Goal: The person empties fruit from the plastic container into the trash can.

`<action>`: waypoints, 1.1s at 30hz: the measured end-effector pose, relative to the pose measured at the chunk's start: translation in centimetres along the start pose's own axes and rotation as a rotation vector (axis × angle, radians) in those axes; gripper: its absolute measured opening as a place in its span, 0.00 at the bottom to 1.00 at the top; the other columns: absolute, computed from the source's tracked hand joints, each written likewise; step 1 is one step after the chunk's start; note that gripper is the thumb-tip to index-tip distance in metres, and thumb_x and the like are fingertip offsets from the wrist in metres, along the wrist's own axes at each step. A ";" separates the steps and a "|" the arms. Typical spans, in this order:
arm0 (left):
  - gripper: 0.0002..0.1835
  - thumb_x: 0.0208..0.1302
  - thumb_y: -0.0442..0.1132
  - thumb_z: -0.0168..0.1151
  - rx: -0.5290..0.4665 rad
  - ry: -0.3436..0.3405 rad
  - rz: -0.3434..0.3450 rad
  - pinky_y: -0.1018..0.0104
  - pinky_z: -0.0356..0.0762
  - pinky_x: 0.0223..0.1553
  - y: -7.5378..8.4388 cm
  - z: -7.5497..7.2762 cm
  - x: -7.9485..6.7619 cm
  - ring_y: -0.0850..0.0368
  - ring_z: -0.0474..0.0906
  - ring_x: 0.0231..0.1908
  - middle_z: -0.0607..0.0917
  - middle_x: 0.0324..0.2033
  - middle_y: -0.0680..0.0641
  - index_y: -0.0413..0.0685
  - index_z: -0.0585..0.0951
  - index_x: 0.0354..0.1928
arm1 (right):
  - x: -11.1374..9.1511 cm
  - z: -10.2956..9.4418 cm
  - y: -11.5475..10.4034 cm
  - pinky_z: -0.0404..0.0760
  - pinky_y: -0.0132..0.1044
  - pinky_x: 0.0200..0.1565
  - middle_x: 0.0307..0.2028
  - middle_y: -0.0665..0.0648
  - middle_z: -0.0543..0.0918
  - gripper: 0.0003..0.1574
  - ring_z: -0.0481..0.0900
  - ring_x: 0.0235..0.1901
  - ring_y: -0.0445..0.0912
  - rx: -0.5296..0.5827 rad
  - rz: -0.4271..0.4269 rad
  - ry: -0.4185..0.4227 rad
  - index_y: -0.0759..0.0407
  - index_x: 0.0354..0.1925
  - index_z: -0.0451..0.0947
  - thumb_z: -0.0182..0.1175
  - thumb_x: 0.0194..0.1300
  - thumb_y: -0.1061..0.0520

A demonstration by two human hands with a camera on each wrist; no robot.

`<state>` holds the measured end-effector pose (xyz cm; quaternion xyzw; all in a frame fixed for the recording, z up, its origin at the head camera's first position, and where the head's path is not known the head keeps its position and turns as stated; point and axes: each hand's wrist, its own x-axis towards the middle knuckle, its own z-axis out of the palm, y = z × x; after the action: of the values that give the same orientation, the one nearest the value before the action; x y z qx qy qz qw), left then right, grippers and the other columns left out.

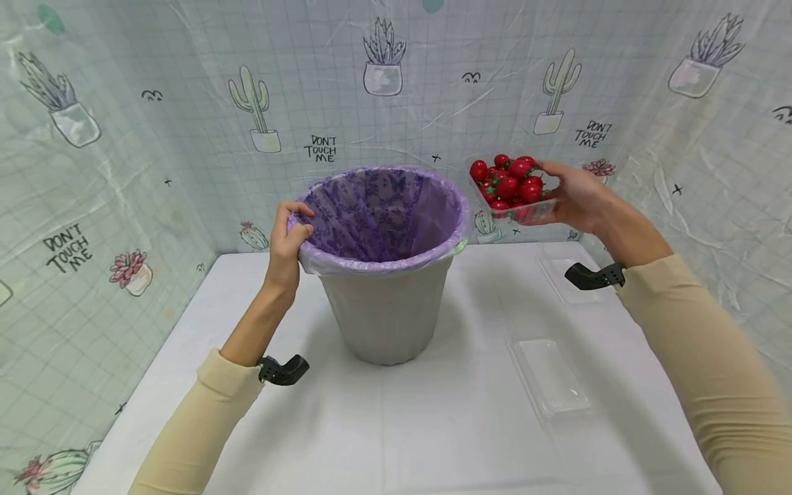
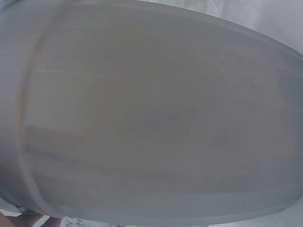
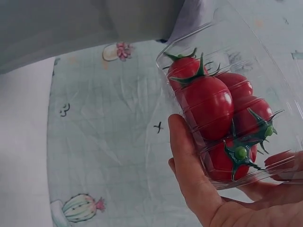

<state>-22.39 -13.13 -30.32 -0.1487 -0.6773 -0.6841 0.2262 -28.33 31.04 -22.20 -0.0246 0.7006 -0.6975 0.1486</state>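
A grey trash can (image 1: 390,309) stands on the white table, lined with a purple patterned bag (image 1: 396,206) folded over its rim. My left hand (image 1: 287,240) grips the left side of that rim, thumb over the top of the bag. In the left wrist view the can's grey wall (image 2: 161,113) fills nearly everything. To the right of the can, raised above the table, my right hand (image 1: 572,196) holds a clear plastic container (image 1: 526,210) by its right end. Several red cherry tomatoes (image 3: 208,104) with green stems fill the container, which is tilted toward the can.
Two clear plastic trays or lids lie on the right of the white table (image 1: 433,433): one nearer tray (image 1: 551,378) and one farther tray (image 1: 566,271). A curtain (image 1: 433,110) printed with cacti hangs behind and on both sides.
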 end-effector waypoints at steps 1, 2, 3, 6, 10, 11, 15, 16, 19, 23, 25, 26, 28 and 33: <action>0.12 0.59 0.38 0.47 -0.003 -0.001 0.003 0.65 0.62 0.42 0.0 0.0 0.0 0.56 0.65 0.40 0.70 0.44 0.51 0.55 0.73 0.44 | -0.1 0.2 -0.2 0.89 0.49 0.43 0.84 0.53 0.35 0.38 0.43 0.80 0.63 -0.011 -0.007 -0.003 0.32 0.82 0.45 0.40 0.80 0.37; 0.12 0.59 0.38 0.47 -0.005 -0.003 0.003 0.65 0.62 0.42 -0.1 0.0 0.1 0.56 0.65 0.40 0.70 0.44 0.51 0.55 0.73 0.44 | -0.1 0.3 -0.5 0.89 0.50 0.43 0.84 0.53 0.36 0.38 0.44 0.79 0.62 -0.021 -0.012 -0.005 0.32 0.82 0.45 0.40 0.80 0.37; 0.12 0.59 0.38 0.47 -0.008 -0.005 0.002 0.65 0.62 0.42 -0.1 0.0 0.1 0.57 0.65 0.39 0.70 0.44 0.51 0.55 0.73 0.44 | -0.2 0.5 -0.7 0.89 0.50 0.43 0.84 0.53 0.37 0.38 0.45 0.79 0.62 -0.027 -0.014 -0.001 0.32 0.82 0.45 0.40 0.80 0.37; 0.12 0.58 0.37 0.47 -0.006 -0.012 0.000 0.66 0.62 0.42 -0.3 0.1 0.1 0.57 0.64 0.39 0.70 0.44 0.51 0.55 0.73 0.44 | -0.4 0.8 -1.4 0.89 0.50 0.44 0.84 0.53 0.38 0.39 0.47 0.78 0.60 -0.045 -0.013 0.004 0.33 0.82 0.45 0.41 0.80 0.36; 0.13 0.58 0.38 0.47 0.004 -0.012 -0.004 0.66 0.61 0.42 -0.3 0.1 0.1 0.57 0.64 0.40 0.70 0.44 0.52 0.55 0.73 0.45 | -0.5 1.6 -2.5 0.89 0.51 0.43 0.83 0.54 0.41 0.39 0.54 0.75 0.59 -0.058 -0.019 -0.002 0.34 0.82 0.48 0.43 0.79 0.36; 0.13 0.58 0.38 0.47 0.006 -0.011 -0.005 0.66 0.61 0.43 -0.3 0.1 0.1 0.57 0.64 0.40 0.70 0.45 0.52 0.55 0.73 0.45 | -0.5 1.9 -2.8 0.89 0.52 0.43 0.83 0.54 0.43 0.38 0.57 0.74 0.58 -0.055 -0.025 -0.006 0.34 0.81 0.49 0.43 0.79 0.36; 0.13 0.58 0.38 0.47 0.009 -0.003 -0.007 0.66 0.61 0.44 -0.2 0.0 0.1 0.57 0.65 0.41 0.70 0.45 0.54 0.56 0.73 0.45 | -0.5 3.0 -4.1 0.89 0.52 0.41 0.81 0.56 0.50 0.35 0.71 0.63 0.53 -0.043 -0.048 -0.023 0.35 0.80 0.55 0.43 0.79 0.38; 0.13 0.58 0.38 0.47 0.004 -0.004 -0.008 0.66 0.61 0.43 -0.2 0.0 0.1 0.57 0.64 0.41 0.70 0.44 0.54 0.56 0.73 0.45 | -0.5 3.3 -4.3 0.89 0.52 0.41 0.80 0.56 0.52 0.35 0.73 0.61 0.52 -0.047 -0.051 -0.029 0.36 0.80 0.55 0.43 0.79 0.38; 0.12 0.59 0.38 0.47 -0.008 -0.008 -0.007 0.65 0.60 0.43 -0.1 0.0 0.2 0.57 0.64 0.41 0.70 0.45 0.53 0.56 0.73 0.45 | -0.7 3.9 -5.0 0.89 0.51 0.41 0.77 0.56 0.56 0.35 0.76 0.57 0.50 -0.062 -0.056 -0.046 0.37 0.80 0.56 0.43 0.79 0.38; 0.12 0.59 0.38 0.47 -0.015 -0.017 -0.004 0.65 0.60 0.44 -0.2 0.0 0.3 0.58 0.64 0.41 0.70 0.45 0.53 0.56 0.73 0.45 | -0.8 4.6 -5.8 0.89 0.52 0.42 0.76 0.56 0.60 0.35 0.76 0.58 0.51 -0.066 -0.062 -0.069 0.38 0.80 0.56 0.45 0.79 0.38; 0.12 0.59 0.38 0.47 -0.013 -0.016 -0.003 0.65 0.60 0.44 -0.2 0.0 0.3 0.57 0.64 0.41 0.70 0.45 0.53 0.56 0.73 0.45 | -0.9 4.9 -6.1 0.89 0.52 0.42 0.76 0.56 0.59 0.35 0.75 0.60 0.52 -0.048 -0.058 -0.083 0.38 0.79 0.57 0.45 0.79 0.39; 0.12 0.59 0.38 0.48 -0.010 -0.015 -0.005 0.65 0.60 0.44 -0.2 -0.1 0.3 0.57 0.64 0.41 0.70 0.45 0.53 0.57 0.73 0.45 | -0.9 5.1 -6.2 0.89 0.52 0.42 0.77 0.56 0.58 0.35 0.75 0.61 0.52 -0.042 -0.056 -0.091 0.38 0.79 0.57 0.45 0.79 0.39; 0.12 0.58 0.38 0.48 -0.009 -0.012 -0.007 0.65 0.60 0.44 -0.2 -0.1 0.3 0.57 0.64 0.41 0.70 0.44 0.54 0.57 0.73 0.45 | -0.9 5.5 -6.4 0.89 0.53 0.42 0.78 0.55 0.57 0.34 0.73 0.62 0.52 -0.036 -0.054 -0.100 0.38 0.79 0.57 0.45 0.79 0.39; 0.13 0.58 0.38 0.48 -0.008 -0.005 -0.008 0.64 0.60 0.44 -0.2 -0.2 0.2 0.57 0.64 0.42 0.70 0.44 0.54 0.58 0.73 0.45 | -0.7 6.9 -6.9 0.89 0.50 0.40 0.79 0.54 0.55 0.34 0.66 0.70 0.56 -0.072 -0.062 -0.092 0.37 0.79 0.58 0.44 0.80 0.39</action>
<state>-22.67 -13.38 -30.43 -0.1484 -0.6758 -0.6873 0.2210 -27.21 24.37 -15.15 -0.0836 0.7165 -0.6742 0.1582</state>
